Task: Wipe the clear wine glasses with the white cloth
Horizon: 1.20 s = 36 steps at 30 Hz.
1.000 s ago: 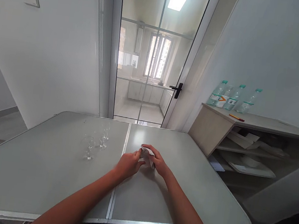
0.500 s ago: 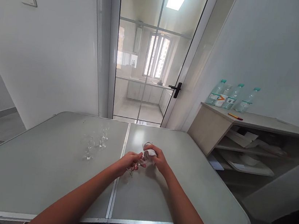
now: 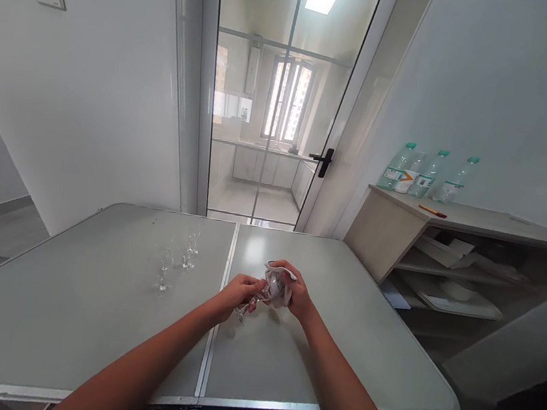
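Observation:
My left hand [image 3: 240,293] is closed around a clear stemmed glass [image 3: 241,312], its foot pointing toward me and to the left. The bowl of the glass tilts up to the right, partly covered by a white cloth [image 3: 282,292]. Wrapped over that cloth, my right hand [image 3: 295,287] presses it around the bowl. Both hands are above the grey table [image 3: 335,348], just right of its middle seam. To the left stand several more clear glasses [image 3: 187,261], so transparent that their outlines are faint.
A low wooden shelf [image 3: 390,240] stands right of the table, holding plastic bottles [image 3: 425,173] and a yellow-and-red pen-like object [image 3: 432,211] on top. White items lie on its inner shelves. Beyond the table's far edge is a glass door [image 3: 275,118] with a black handle [image 3: 326,163].
My right hand has turned and shifted slightly right, and the cloth now spreads more openly over the bowl. My left hand keeps its hold on the glass, nearly in place.

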{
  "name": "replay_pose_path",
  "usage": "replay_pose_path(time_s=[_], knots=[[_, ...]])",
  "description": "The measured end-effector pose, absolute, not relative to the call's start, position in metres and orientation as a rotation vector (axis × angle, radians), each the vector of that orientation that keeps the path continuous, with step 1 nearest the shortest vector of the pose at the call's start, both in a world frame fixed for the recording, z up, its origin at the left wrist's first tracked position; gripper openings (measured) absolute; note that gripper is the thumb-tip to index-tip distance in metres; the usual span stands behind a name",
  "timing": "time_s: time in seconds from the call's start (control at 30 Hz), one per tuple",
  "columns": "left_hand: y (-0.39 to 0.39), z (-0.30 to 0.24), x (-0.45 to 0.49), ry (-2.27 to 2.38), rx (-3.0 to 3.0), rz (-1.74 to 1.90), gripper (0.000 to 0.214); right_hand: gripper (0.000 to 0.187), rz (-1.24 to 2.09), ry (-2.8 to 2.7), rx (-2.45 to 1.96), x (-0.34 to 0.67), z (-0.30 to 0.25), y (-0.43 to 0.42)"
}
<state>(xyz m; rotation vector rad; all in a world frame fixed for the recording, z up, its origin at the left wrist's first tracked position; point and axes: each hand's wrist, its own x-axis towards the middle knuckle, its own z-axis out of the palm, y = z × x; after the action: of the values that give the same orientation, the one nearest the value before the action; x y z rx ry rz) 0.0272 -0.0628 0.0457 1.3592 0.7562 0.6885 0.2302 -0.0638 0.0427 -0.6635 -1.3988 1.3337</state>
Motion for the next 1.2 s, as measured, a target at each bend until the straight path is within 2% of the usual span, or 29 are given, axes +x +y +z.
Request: replay_pose_path(time_s=[0.13, 0.27, 0.4, 0.5, 0.57, 0.8, 0.97, 1.13, 1.2], knots=[[-0.060, 0.044, 0.027, 0.722, 1.218, 0.629, 0.065, 0.027, 1.119, -1.523, -0.703, 0.230, 0.039, -0.055], [-0.060, 0.036, 0.029, 0.878, 1.422, 0.767, 0.062, 0.025, 0.883, -1.711, -0.772, 0.225, 0.037, -0.049], [-0.061, 0.031, 0.029, 0.900, 1.620, 0.924, 0.052, 0.036, 1.070, -1.599, -0.815, 0.223, 0.035, -0.053], [-0.061, 0.034, 0.027, 0.816, 1.547, 0.828, 0.054, 0.040, 1.320, -1.505, -0.790, 0.225, 0.037, -0.061], [-0.061, 0.038, 0.025, 0.758, 1.453, 0.729, 0.055, 0.036, 1.384, -1.484, -0.746, 0.227, 0.040, -0.064], [-0.063, 0.040, 0.026, 0.677, 1.248, 0.654, 0.054, 0.024, 1.143, -1.480, -0.735, 0.220, 0.048, -0.063], [-0.058, 0.026, 0.030, 0.779, 1.270, 0.643, 0.054, 0.018, 1.070, -1.236, -0.754, 0.217, 0.039, -0.054], [-0.059, 0.021, 0.033, 0.964, 1.520, 0.790, 0.057, 0.027, 1.055, -1.113, -0.717, 0.226, 0.038, -0.052], [-0.062, 0.025, 0.032, 1.035, 1.739, 0.826, 0.050, 0.029, 1.099, -1.140, -0.702, 0.228, 0.041, -0.052]])
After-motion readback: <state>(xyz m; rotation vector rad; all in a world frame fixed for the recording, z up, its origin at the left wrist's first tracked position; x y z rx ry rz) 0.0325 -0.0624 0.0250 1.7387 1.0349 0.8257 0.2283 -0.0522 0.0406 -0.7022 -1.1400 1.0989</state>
